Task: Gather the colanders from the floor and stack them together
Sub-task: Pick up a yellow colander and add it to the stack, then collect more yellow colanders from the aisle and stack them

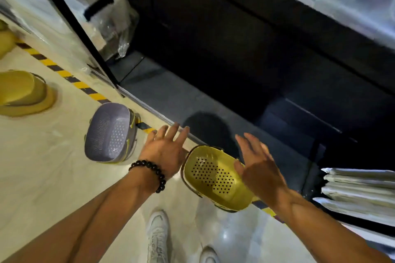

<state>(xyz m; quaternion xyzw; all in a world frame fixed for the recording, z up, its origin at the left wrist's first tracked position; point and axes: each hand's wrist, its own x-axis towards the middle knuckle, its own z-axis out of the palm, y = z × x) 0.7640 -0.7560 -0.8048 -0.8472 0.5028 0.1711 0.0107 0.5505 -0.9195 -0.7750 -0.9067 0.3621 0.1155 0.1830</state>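
The yellow colander (215, 177) sits on the floor (53, 166) between both hands, mouth up, its long axis running from the left hand (164, 151) down toward the right wrist. The right hand (259, 168) hangs over its rim, nearer. Both hands are spread, holding nothing. A grey colander (111, 132) lies beyond the left hand.

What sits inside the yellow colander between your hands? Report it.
Nothing shows inside the yellow colander: only its perforated bottom and bare yellow walls. The right hand covers its right side, so that part cannot be checked. The left hand hides none of the inside.
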